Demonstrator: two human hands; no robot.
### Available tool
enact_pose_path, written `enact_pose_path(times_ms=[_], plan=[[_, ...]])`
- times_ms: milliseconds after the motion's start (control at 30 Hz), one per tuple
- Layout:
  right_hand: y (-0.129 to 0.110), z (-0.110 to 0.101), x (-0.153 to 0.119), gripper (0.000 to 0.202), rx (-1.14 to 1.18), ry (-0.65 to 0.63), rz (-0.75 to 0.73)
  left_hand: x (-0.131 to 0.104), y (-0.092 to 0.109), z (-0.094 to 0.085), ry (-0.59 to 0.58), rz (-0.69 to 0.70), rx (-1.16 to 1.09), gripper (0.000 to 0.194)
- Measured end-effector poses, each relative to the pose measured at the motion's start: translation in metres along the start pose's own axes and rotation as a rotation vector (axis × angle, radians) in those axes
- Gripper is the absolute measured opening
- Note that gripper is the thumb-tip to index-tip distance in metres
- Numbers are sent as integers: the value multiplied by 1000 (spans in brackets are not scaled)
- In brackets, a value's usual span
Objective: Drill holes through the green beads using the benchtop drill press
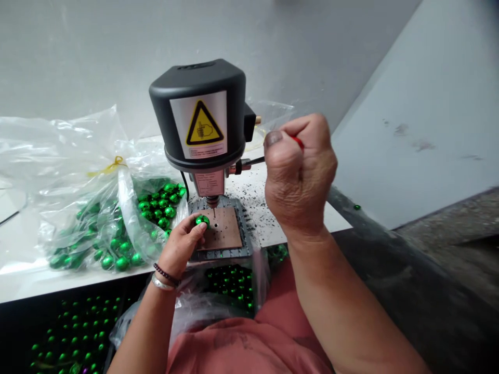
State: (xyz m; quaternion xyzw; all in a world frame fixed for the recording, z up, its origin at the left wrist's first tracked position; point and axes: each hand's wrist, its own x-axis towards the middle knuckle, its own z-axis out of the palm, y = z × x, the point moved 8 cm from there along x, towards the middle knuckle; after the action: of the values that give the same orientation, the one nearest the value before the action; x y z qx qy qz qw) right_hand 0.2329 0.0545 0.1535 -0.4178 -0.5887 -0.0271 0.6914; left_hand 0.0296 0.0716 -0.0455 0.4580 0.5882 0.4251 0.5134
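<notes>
L hand (pixel 182 243) pinches green ball (pixel 200 220) left of drill bit (pixel 214 213) (prob. for control); R hand (pixel 299 174) grips lever (pixel 256 161), bit's right.

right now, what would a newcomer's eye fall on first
Probably the bulky black machine head in the centre, bearing a yellow triangular warning sign. To its right, the right hand grips a thin black lever; below, the left hand holds a shiny green ball over a brown board. At left, a clear plastic bag holds more green balls.
</notes>
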Motion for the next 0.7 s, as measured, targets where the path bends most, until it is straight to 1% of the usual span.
enact_pose_path(times_ms=[133, 333, 467, 533, 633, 700], plan=[[1, -1, -2, 17, -11, -21, -6, 12, -5, 8, -25, -13, 49, 53], [0, -3, -4, 19, -37, -24, -17, 24, -9, 12, 23, 16, 241, 46], [0, -3, -4, 18, -40, -22, -12, 23, -1, 14, 70, 74, 435, 41], [0, -3, -4, 18, -40, -25, -7, 21, 5, 15, 97, 94, 523, 41], [-1, -4, -5, 18, -36, -26, -10, 18, 11, 19, 108, 113, 595, 44], [-1, -5, -7, 17, -37, -30, -15, 17, 11, 22, 96, 112, 604, 46]])
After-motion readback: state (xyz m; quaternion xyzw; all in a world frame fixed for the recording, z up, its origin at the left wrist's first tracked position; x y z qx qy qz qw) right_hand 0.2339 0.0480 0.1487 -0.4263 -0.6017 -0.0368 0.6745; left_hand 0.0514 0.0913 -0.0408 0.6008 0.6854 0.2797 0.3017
